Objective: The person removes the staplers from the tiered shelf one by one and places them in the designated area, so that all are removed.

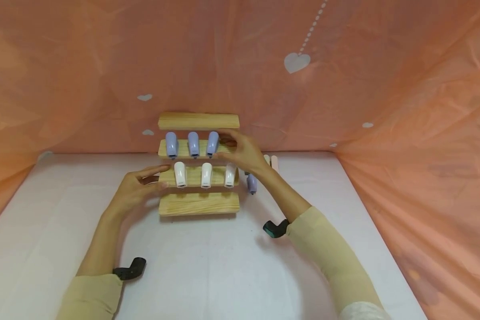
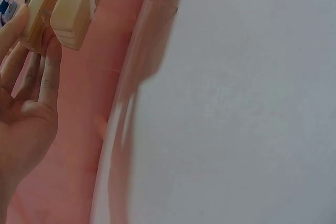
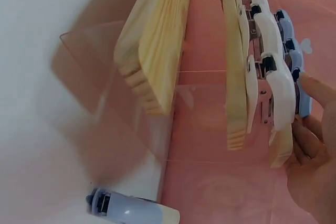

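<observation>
A tiered rack has pale wooden shelves (image 1: 199,204) on clear side panels. Three lavender staplers (image 1: 170,144) stand in a row on one tier, and three white staplers (image 1: 206,174) on the tier below. My left hand (image 1: 134,191) grips the left end of the white staplers' shelf; in the left wrist view the thumb lies on one face and fingers behind the wood. At the right end of the lavender row, my right hand (image 1: 246,153) holds the rightmost lavender stapler (image 1: 213,143). In the right wrist view a fingertip touches its front, other fingers partly hidden near the shelf end.
Right of the rack, another lavender stapler (image 1: 252,184) lies on the white table (image 1: 208,275). Beyond the right wrist a pink item (image 1: 274,163) and a pale one (image 1: 267,159) are partly hidden. An orange curtain (image 1: 240,66) hangs close behind the rack.
</observation>
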Action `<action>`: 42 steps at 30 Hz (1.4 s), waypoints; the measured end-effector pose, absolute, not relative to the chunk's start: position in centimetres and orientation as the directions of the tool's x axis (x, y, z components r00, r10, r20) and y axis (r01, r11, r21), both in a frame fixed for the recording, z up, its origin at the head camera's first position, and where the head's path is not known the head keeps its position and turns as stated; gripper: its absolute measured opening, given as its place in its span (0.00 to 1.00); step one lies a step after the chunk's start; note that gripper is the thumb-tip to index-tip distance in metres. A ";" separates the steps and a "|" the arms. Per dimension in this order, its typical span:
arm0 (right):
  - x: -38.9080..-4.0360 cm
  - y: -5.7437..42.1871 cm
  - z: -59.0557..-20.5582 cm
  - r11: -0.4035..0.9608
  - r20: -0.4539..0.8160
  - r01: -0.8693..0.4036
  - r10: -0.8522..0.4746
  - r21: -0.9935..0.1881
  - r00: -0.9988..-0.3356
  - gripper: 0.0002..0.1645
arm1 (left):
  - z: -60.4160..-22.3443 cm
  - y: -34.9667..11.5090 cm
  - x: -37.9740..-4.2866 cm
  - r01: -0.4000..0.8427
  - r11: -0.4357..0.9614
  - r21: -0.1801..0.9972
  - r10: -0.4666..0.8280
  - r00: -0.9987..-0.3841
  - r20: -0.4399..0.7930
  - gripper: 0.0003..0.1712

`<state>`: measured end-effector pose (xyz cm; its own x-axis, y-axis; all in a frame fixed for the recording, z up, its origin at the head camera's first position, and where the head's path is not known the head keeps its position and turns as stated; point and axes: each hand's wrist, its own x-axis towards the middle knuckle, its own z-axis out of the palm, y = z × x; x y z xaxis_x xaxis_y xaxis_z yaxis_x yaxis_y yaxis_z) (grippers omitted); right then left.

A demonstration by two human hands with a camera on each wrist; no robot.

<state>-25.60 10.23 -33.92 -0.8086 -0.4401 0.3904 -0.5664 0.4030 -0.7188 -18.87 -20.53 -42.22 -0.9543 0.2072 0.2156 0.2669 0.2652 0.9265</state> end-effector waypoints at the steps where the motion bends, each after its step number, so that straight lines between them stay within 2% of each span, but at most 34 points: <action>1: -25.6 10.1 -33.9 0.417 0.380 -0.560 -0.440 -0.716 -0.813 0.39 | -42.2 -20.6 -18.9 0.264 0.267 0.927 0.205 -0.955 0.213 0.30; 10: -25.7 8.9 -33.7 0.496 0.365 -0.546 -0.418 -0.675 -0.832 0.43 | -42.1 -20.9 -19.0 0.271 0.285 0.919 0.204 -0.954 0.218 0.30; 21: -25.5 9.6 -34.1 0.391 0.385 -0.542 -0.414 -0.744 -0.825 0.38 | -42.2 -20.9 -19.3 0.283 0.292 0.914 0.200 -0.952 0.231 0.28; 28: -24.8 11.2 -34.2 0.404 0.401 -0.548 -0.393 -0.733 -0.827 0.39 | -42.0 -20.7 -19.1 0.287 0.263 0.921 0.202 -0.950 0.238 0.29; 34: -24.6 13.3 -34.4 0.372 0.416 -0.552 -0.387 -0.746 -0.823 0.40 | -41.9 -20.6 -19.0 0.275 0.311 0.910 0.201 -0.955 0.220 0.29; 42: -24.4 15.3 -35.2 0.360 0.432 -0.555 -0.367 -0.750 -0.823 0.39 | -42.2 -20.8 -18.8 0.290 0.243 0.926 0.205 -0.948 0.243 0.28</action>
<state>-24.40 15.30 -35.23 -0.8235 -0.3673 0.4324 -0.5546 0.3599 -0.7503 -18.82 -20.78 -42.21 -0.9481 0.2051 0.2430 0.2899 0.2432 0.9256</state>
